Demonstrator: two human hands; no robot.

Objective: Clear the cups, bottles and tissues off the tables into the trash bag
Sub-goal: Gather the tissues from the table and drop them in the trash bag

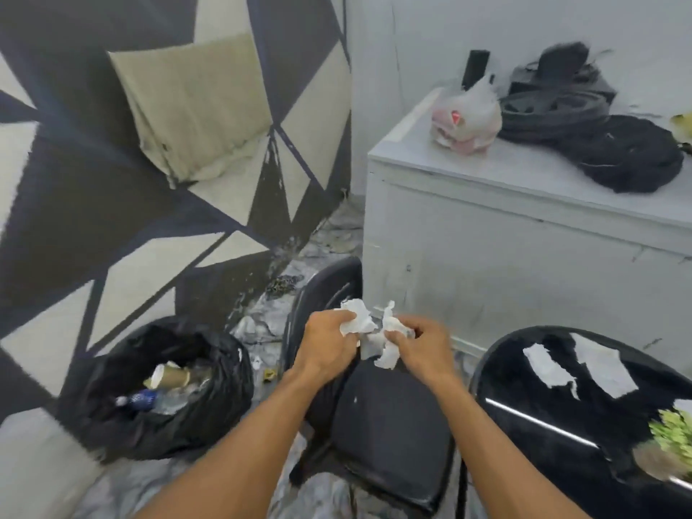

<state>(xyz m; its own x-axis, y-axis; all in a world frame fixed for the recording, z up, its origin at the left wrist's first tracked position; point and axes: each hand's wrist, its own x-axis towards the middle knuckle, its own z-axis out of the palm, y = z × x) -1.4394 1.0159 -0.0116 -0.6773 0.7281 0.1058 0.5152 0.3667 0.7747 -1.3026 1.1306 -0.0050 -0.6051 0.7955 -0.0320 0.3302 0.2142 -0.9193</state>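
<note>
Above the black chair (389,425), a person's left hand (329,344) and right hand (421,348) meet, fingers (406,331) curled tight on a wad of crumpled white tissues (361,320). Left of the chair, the black trash bag (112,425) sits open on the floor with a paper cup (170,377) and plastic bottle (149,400) inside; right of the chair, two torn tissue pieces (548,365) lie flat on the round black counter (543,417)

Trash bag (112,425) left of chair (389,425), table (543,425) right
</note>
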